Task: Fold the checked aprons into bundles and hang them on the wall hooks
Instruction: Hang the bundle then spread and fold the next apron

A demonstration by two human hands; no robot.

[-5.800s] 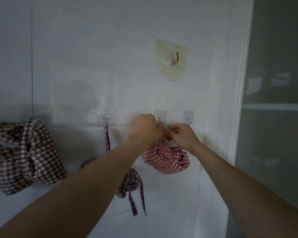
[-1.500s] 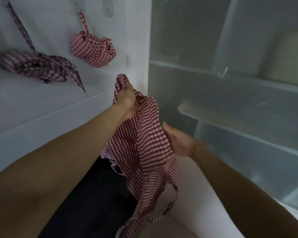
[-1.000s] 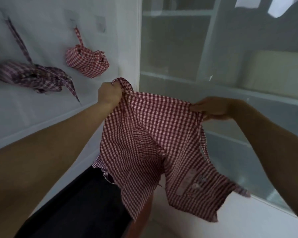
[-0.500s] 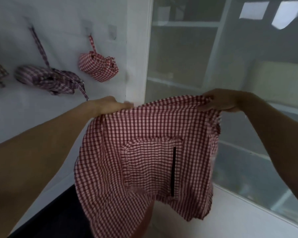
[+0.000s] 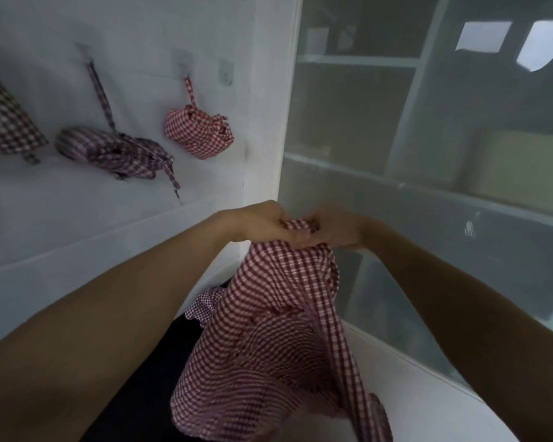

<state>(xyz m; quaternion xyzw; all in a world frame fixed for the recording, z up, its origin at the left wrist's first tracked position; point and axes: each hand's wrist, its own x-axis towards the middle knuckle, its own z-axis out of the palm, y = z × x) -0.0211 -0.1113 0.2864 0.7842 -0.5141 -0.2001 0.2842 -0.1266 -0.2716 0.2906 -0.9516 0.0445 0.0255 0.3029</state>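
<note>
A red-and-white checked apron (image 5: 278, 330) hangs doubled over from both my hands at the centre of the view. My left hand (image 5: 262, 223) and my right hand (image 5: 336, 231) meet at its top edge, each gripping the cloth. On the white wall (image 5: 61, 224) at the left, a red checked bundle (image 5: 198, 132) hangs by its strap from a hook. To its left hangs a darker checked bundle (image 5: 109, 149), and another checked apron (image 5: 4, 119) shows at the frame's left edge. An empty hook (image 5: 225, 71) sits right of the red bundle's hook.
A frosted glass partition (image 5: 428, 154) with shelves behind it fills the right side, with a white sill (image 5: 428, 406) below it. The wall corner (image 5: 268, 122) stands just behind my hands. A dark surface (image 5: 154, 378) lies low under my left forearm.
Half a second ago I held the apron spread wide between my hands. Now my hands have come together, folding the apron in half so it hangs narrower.
</note>
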